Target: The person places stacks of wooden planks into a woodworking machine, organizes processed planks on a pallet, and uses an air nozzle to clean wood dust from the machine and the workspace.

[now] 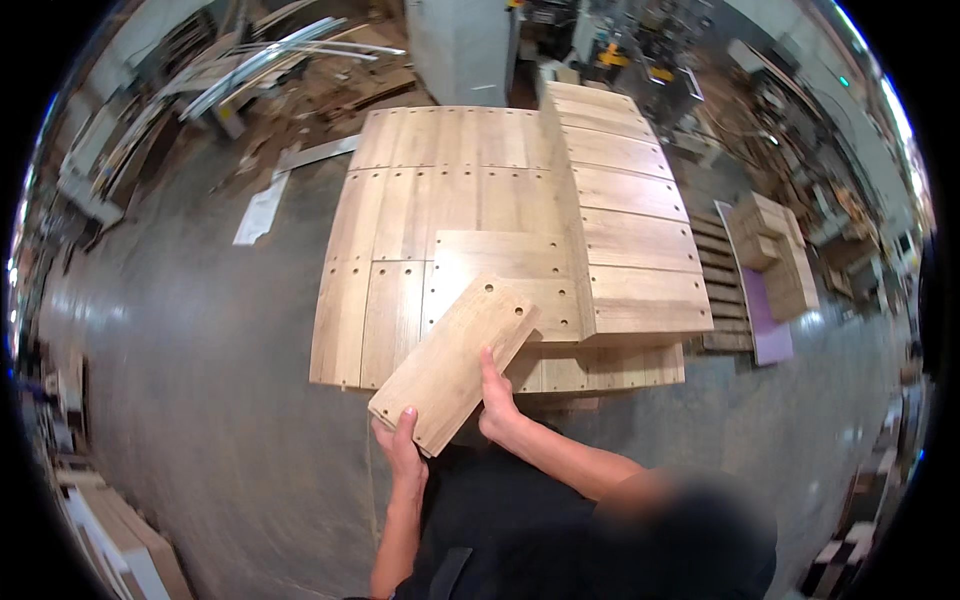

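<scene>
A light wood-grain board (450, 365) with round holes near its ends is held at a slant in front of me; its edge looks layered, so it may be more than one board. My left hand (400, 448) grips the near left end, thumb on top. Along the right long edge, my right hand (496, 400) holds on, its thumb over the face and its other fingers hidden underneath. Beneath the far end lie flat boards (497, 252) of the same kind, on a wide layer of matching boards (400, 215). A taller stack (640, 235) rises at the right.
A slatted wooden pallet (722, 285) stands right of the stack, beside a lilac sheet (768, 325) and more stacked boards (785, 255). Scrap strips (290, 60) pile up at the far left. A white offcut (260, 212) lies on the floor. Grey machinery (460, 50) stands behind.
</scene>
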`<state>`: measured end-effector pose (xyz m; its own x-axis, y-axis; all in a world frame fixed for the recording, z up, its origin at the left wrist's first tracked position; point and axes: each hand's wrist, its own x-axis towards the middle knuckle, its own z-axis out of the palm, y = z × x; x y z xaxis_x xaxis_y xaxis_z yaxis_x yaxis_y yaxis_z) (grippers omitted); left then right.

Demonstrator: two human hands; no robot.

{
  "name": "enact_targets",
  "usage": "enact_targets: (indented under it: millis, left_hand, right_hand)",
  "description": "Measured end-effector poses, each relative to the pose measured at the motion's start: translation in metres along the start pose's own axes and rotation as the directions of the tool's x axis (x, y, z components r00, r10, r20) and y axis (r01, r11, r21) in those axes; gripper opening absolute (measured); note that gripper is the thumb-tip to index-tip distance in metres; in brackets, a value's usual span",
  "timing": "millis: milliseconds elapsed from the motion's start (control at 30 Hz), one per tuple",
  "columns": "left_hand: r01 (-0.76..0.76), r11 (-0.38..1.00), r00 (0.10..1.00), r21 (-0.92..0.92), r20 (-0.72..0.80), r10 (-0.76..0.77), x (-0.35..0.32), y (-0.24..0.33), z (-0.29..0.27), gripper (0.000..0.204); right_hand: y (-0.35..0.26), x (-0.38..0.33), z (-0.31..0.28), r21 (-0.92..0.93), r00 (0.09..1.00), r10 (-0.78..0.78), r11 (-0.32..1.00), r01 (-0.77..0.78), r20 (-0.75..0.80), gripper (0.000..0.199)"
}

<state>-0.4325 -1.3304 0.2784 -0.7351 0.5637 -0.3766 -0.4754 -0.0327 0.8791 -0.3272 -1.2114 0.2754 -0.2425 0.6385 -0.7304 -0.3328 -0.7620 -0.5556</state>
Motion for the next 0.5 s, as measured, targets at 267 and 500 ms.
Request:
enact_targets:
  millis: [267, 500]
  left_hand:
    - [0.119, 0.983, 0.899, 0.142, 0.404, -0.167, 0.122, 0.040, 0.015, 0.055]
    - [0.246, 0.928, 0.771, 0.280, 0.524, -0.362, 0.217, 0.041, 0.027, 0.052]
  right_hand:
    - [0.012, 0.026, 0.034, 0.227, 0.989, -0.074, 0.968, 0.101, -0.126, 0.070]
    - [-0.003, 0.010, 0.005, -0.331, 0.814, -0.398, 0.904, 0.270, -0.423, 0.049]
